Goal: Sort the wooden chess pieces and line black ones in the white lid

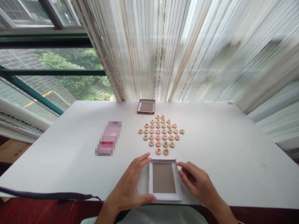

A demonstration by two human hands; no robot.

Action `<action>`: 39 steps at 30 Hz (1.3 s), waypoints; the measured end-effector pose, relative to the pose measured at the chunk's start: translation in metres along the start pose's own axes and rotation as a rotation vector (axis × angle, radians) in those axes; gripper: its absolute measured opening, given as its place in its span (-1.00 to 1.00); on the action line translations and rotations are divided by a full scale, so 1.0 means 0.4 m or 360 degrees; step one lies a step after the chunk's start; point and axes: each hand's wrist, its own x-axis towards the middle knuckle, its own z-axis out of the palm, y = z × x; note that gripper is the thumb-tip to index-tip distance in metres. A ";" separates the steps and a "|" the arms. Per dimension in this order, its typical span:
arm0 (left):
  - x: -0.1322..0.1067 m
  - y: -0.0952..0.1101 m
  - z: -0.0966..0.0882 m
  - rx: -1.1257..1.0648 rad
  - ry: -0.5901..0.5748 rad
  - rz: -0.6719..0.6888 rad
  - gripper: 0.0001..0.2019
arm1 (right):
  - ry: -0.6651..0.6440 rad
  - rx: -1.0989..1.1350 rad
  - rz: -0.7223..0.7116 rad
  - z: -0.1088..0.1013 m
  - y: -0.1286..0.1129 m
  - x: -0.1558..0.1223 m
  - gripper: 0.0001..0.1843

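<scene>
A shallow, white-rimmed box (165, 196) with a grey-brown inside lies by the table's near edge. My left hand (128, 183) spans its left side, with the thumb on the near left corner and the fingertips by the far left corner. At the right side, my right hand (198, 182) has its index finger touching the far right corner; the thumb is apart from it, beside the edge, and the other fingers curl under. Just beyond the box, round wooden Chinese chess pieces (158, 131) with red and black characters lie in spaced rows forming a diamond.
A similar shallow box part (146, 106) with a dark rim lies at the table's far edge. To the left is a blurred-out pink object (108, 138). The white table (221, 140) meets striped curtains (149, 46) and a window (70, 71). A dark strap (46, 194) runs along the near left edge.
</scene>
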 end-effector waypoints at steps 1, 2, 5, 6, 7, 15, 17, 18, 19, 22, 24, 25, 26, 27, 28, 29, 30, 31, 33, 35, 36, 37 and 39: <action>0.000 -0.001 0.001 0.0002 0.0018 -0.0018 -0.06 | 0.0044 -0.0005 -0.0023 0.000 0.003 0.002 -0.73; 0.000 -0.002 0.002 0.0010 0.0034 -0.0028 -0.15 | 0.0084 -0.0018 -0.0046 0.000 0.004 0.005 -0.72; 0.002 -0.005 0.008 0.0062 0.0078 -0.0022 -0.30 | 0.0136 -0.0089 -0.0086 0.000 0.008 0.011 -0.68; 0.003 -0.006 0.011 0.0086 0.0096 -0.0014 -0.33 | 0.0122 -0.0108 -0.0091 0.001 0.008 0.012 -0.66; 0.004 -0.007 0.013 0.0112 0.0114 -0.0004 -0.35 | 0.0102 -0.0121 -0.0093 0.001 0.009 0.012 -0.64; 0.010 -0.013 0.031 0.0290 0.0161 0.0017 -0.46 | 0.0037 -0.0175 -0.0129 0.008 0.013 0.016 -0.57; 0.011 -0.013 0.033 0.0312 0.0166 0.0023 -0.47 | 0.0030 -0.0171 -0.0139 0.008 0.013 0.017 -0.56; 0.012 -0.012 0.033 0.0317 0.0174 0.0026 -0.48 | 0.0027 -0.0170 -0.0141 0.008 0.013 0.017 -0.56; 0.013 -0.012 0.033 0.0318 0.0181 0.0028 -0.48 | 0.0028 -0.0169 -0.0139 0.007 0.013 0.018 -0.57; 0.013 -0.010 0.032 0.0311 0.0206 0.0035 -0.49 | 0.0022 -0.0160 -0.0128 0.005 0.009 0.019 -0.58; 0.013 -0.010 0.031 0.0306 0.0220 0.0042 -0.49 | 0.0014 -0.0143 -0.0116 0.003 0.007 0.020 -0.58; 0.013 -0.010 0.031 0.0305 0.0226 0.0044 -0.48 | 0.0012 -0.0131 -0.0108 0.002 0.007 0.020 -0.58; 0.013 -0.011 0.032 0.0306 0.0229 0.0043 -0.48 | 0.0009 -0.0118 -0.0098 0.001 0.006 0.020 -0.58; 0.013 -0.011 0.032 0.0308 0.0226 0.0038 -0.47 | 0.0007 -0.0106 -0.0087 0.000 0.006 0.020 -0.58; 0.013 -0.012 0.033 0.0312 0.0223 0.0032 -0.46 | 0.0009 -0.0096 -0.0075 -0.002 0.006 0.019 -0.58; 0.013 -0.012 0.033 0.0316 0.0217 0.0024 -0.46 | 0.0010 -0.0089 -0.0061 -0.004 0.006 0.019 -0.59; 0.012 -0.012 0.033 0.0320 0.0211 0.0018 -0.45 | 0.0014 -0.0085 -0.0046 -0.006 0.005 0.019 -0.59; 0.012 -0.012 0.033 0.0323 0.0209 0.0016 -0.45 | 0.0017 -0.0087 -0.0032 -0.009 0.004 0.020 -0.60; 0.012 -0.012 0.033 0.0325 0.0206 0.0024 -0.43 | 0.0009 -0.0110 -0.0021 -0.016 -0.001 0.025 -0.59; 0.013 -0.012 0.032 0.0329 0.0194 0.0043 -0.43 | -0.0030 -0.0159 -0.0043 -0.024 -0.009 0.037 -0.57; 0.014 -0.012 0.032 0.0333 0.0185 0.0050 -0.43 | -0.0058 -0.0190 -0.0063 -0.028 -0.013 0.046 -0.56; 0.014 -0.012 0.031 0.0337 0.0176 0.0054 -0.43 | -0.0085 -0.0224 -0.0083 -0.031 -0.018 0.055 -0.55; 0.015 -0.013 0.031 0.0341 0.0174 0.0057 -0.43 | -0.0134 -0.0290 -0.0121 -0.035 -0.025 0.076 -0.52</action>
